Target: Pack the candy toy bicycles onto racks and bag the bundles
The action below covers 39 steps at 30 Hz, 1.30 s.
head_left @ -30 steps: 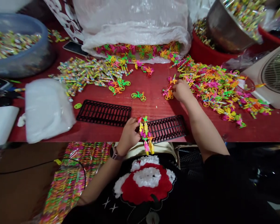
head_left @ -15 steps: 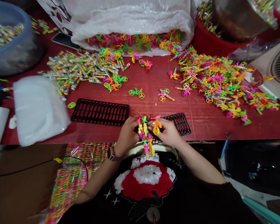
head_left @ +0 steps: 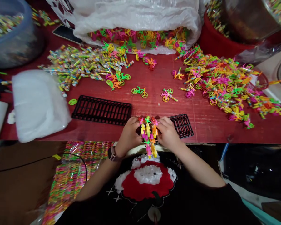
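Several small colourful toy bicycles (head_left: 148, 131) stand packed together between my hands at the table's front edge. My left hand (head_left: 130, 135) has its fingers closed round their left side. On their right side, my right hand (head_left: 169, 132) grips the same cluster, its fingertips partly hidden behind the toys. Beside my right hand lies a small black rack (head_left: 183, 125), partly covered by it. A longer black rack (head_left: 101, 110) lies left of my left hand. Beyond my hands, a green toy bicycle (head_left: 140, 91) and a pink and yellow one (head_left: 168, 94) lie on the table.
Wrapped candy sticks (head_left: 81, 64) are heaped at back left, bicycles with sticks (head_left: 221, 82) at right. A white bag (head_left: 140, 15) of bicycles lies at the back. Plastic sleeves (head_left: 37, 106), a blue tub (head_left: 21, 40) and a red tub (head_left: 224, 43) stand around.
The orange and yellow bicycle at my right fingers has turned and moved left into line with the cluster. The whole view has shifted slightly.
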### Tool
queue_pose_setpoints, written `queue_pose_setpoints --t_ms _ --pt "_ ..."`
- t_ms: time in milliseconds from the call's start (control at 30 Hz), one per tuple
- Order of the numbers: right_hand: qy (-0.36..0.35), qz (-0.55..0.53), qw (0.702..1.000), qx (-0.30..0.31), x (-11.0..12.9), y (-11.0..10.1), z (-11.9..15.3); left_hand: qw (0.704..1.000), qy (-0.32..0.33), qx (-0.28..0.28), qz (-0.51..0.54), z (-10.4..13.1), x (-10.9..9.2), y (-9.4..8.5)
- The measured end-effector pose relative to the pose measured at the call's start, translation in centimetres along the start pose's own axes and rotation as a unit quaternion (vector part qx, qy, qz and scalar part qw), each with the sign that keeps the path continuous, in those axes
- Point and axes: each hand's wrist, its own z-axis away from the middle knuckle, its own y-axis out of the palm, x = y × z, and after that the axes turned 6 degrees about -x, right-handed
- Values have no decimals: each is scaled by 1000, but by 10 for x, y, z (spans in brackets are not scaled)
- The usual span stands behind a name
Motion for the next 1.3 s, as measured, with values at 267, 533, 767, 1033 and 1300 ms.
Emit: queue_pose_setpoints --t_ms 267,533,767,1033,1300 --pt "14 63 997 31 5 2 -4 1000 16 -13 6 0 1 1" --pt "16 33 999 23 5 6 -5 1000 16 -18 16 0 1 2" --pt "33 -37 999 22 -2 10 -2 999 17 -25 30 2 2 2" --pt "60 -98 993 -1 -4 11 -5 1000 -5 -25 12 1 3 2" --pt "65 -82 994 -14 -8 17 -2 999 -12 -27 27 1 5 2"
